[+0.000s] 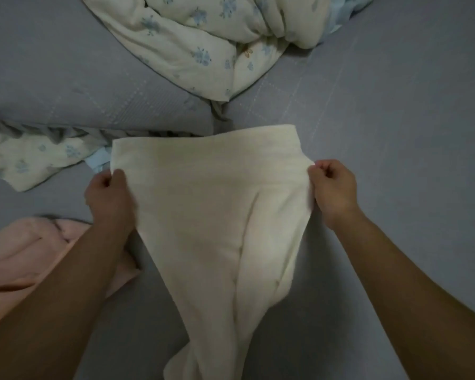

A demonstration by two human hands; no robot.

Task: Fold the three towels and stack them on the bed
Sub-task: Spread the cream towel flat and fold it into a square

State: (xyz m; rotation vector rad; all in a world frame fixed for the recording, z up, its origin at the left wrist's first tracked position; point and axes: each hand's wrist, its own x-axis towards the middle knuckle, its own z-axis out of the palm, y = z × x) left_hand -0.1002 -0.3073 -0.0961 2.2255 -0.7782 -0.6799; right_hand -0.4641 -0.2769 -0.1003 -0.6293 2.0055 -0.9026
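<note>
While both hands hold it up off the bed (395,133), the cream towel (211,215) hangs between them, its far edge stretched side to side and its long axis running back toward the person, down to a bunched tail near the bottom of the frame. The left hand (109,198) has its fingers (118,178) pinching the towel's left side just below the far corner; the right hand (332,187) pinches the right side, level with it. Neither hand is nearer, and any fold looks set to run along that long axis. Left of the towel, a pink towel (19,259) lies crumpled on the bed, partly hidden under the left forearm. Beyond the towel sits a floral quilt (192,42). No third towel is in view, and the cream towel's near end is twisted, so its corners can't be made out.
</note>
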